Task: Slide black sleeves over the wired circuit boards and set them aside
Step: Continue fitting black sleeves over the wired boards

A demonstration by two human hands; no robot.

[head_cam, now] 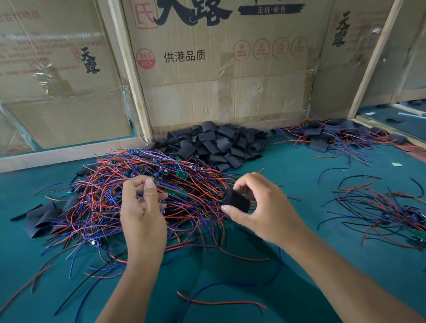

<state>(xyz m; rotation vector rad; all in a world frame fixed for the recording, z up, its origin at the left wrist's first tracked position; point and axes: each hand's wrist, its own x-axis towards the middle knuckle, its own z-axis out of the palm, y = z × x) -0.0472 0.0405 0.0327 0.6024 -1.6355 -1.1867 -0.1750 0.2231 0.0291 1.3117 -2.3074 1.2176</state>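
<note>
1. My right hand [257, 208] has one black sleeve [235, 200] pinched between thumb and curled fingers, held up just right of the big wire heap, its mouth looking squeezed fairly flat.
2. My left hand [141, 205] is over the near middle of the tangled pile of wired boards [144, 190], fingers curled and pinching something small and dark among the red and blue leads; I judge it's a board, but it's mostly hidden behind my thumb.
3. Loose sleeves [211, 146] sit heaped at the far side against the cardboard wall [225, 60]; sleeved units [330, 135] lie far right on the green counter [313, 267].
4. Risk one: these leads are knotted together, so lifting my board could drag neighbours up with it and scatter the heap.
5. Risk two: if the sleeve mouth stays flattened, the board's corner or a tall component could catch on the rim and jam.
6. Risk three: wires bunching ahead of the board could block entry, so they should feed through first.
</note>
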